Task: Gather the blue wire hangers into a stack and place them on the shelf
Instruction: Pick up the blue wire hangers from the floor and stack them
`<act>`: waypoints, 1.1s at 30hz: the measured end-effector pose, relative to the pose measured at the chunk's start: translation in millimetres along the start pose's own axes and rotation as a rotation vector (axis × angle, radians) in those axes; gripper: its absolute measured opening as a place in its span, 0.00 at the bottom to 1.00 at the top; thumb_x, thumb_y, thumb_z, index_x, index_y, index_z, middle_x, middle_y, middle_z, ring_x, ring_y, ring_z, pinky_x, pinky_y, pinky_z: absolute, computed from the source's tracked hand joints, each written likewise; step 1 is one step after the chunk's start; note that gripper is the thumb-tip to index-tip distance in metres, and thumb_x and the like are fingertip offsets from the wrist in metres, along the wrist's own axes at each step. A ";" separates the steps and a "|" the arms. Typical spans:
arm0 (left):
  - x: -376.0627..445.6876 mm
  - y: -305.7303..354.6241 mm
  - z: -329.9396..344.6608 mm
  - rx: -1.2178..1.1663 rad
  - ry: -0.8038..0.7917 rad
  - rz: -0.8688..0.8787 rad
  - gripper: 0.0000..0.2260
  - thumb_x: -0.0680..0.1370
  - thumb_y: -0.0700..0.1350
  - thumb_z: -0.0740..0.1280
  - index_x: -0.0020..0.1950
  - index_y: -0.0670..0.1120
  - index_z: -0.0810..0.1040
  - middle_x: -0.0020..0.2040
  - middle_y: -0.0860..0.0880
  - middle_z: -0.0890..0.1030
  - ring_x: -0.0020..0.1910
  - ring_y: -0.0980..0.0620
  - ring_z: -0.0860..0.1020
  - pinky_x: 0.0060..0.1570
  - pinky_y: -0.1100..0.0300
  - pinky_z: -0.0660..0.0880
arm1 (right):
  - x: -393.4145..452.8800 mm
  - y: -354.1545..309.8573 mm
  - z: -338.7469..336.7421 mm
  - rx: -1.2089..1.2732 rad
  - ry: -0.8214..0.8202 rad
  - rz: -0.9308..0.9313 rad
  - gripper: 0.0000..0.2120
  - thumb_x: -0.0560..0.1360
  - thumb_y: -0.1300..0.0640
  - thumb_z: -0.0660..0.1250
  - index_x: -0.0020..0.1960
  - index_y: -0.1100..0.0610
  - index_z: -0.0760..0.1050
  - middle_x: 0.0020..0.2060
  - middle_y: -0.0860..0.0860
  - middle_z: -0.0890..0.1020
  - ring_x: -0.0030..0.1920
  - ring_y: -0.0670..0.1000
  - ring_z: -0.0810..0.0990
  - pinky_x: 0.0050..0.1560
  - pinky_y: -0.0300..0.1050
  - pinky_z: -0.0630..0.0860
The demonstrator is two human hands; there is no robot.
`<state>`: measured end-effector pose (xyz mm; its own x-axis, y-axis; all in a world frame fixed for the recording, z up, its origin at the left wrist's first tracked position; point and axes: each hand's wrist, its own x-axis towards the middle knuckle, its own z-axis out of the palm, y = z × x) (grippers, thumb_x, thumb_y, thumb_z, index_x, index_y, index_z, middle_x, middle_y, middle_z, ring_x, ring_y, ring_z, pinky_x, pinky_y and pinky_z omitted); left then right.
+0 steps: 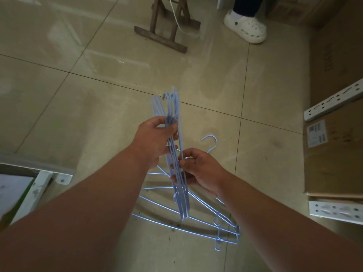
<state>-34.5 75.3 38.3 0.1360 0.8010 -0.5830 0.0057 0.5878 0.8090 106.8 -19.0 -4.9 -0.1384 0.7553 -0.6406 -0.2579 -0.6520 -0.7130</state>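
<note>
A bundle of blue wire hangers (177, 154) is held edge-on between the hands, pinched by the left hand (155, 142) above and the right hand (198, 171) below, apparently for squaring, while loose hangers (188, 218) are left on the floor (78, 95) beneath them.
</note>
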 end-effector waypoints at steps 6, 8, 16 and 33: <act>-3.3 1.3 5.0 0.013 -0.049 0.022 0.03 0.80 0.39 0.72 0.52 0.44 0.81 0.47 0.39 0.82 0.46 0.45 0.84 0.46 0.32 0.82 | 1.7 -4.8 1.2 0.012 0.032 -0.007 0.04 0.83 0.65 0.66 0.55 0.59 0.78 0.49 0.60 0.87 0.35 0.57 0.88 0.38 0.50 0.86; -3.9 0.4 5.9 0.024 -0.037 0.024 0.03 0.80 0.38 0.72 0.53 0.44 0.82 0.48 0.39 0.83 0.47 0.44 0.85 0.45 0.33 0.82 | 1.9 -4.3 0.7 0.011 0.033 -0.004 0.05 0.83 0.66 0.65 0.54 0.58 0.78 0.49 0.61 0.86 0.36 0.56 0.88 0.37 0.49 0.86; -2.5 -1.9 4.7 0.020 -0.001 0.022 0.07 0.80 0.39 0.73 0.57 0.39 0.82 0.48 0.39 0.85 0.44 0.45 0.87 0.47 0.36 0.83 | 2.4 2.3 -0.1 0.019 0.014 0.036 0.04 0.84 0.65 0.64 0.53 0.58 0.76 0.48 0.60 0.87 0.41 0.60 0.88 0.45 0.54 0.86; -4.6 0.5 6.8 0.019 -0.022 0.058 0.03 0.80 0.38 0.72 0.52 0.43 0.82 0.49 0.39 0.85 0.53 0.39 0.87 0.51 0.35 0.83 | 1.6 -4.2 -0.7 0.064 0.053 0.004 0.04 0.85 0.64 0.60 0.56 0.60 0.74 0.44 0.58 0.86 0.42 0.60 0.87 0.47 0.56 0.85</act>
<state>-28.4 71.2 41.9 0.1586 0.8307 -0.5336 0.0163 0.5382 0.8427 108.3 -15.2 -3.2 -0.0897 0.7469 -0.6589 -0.3185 -0.6484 -0.6915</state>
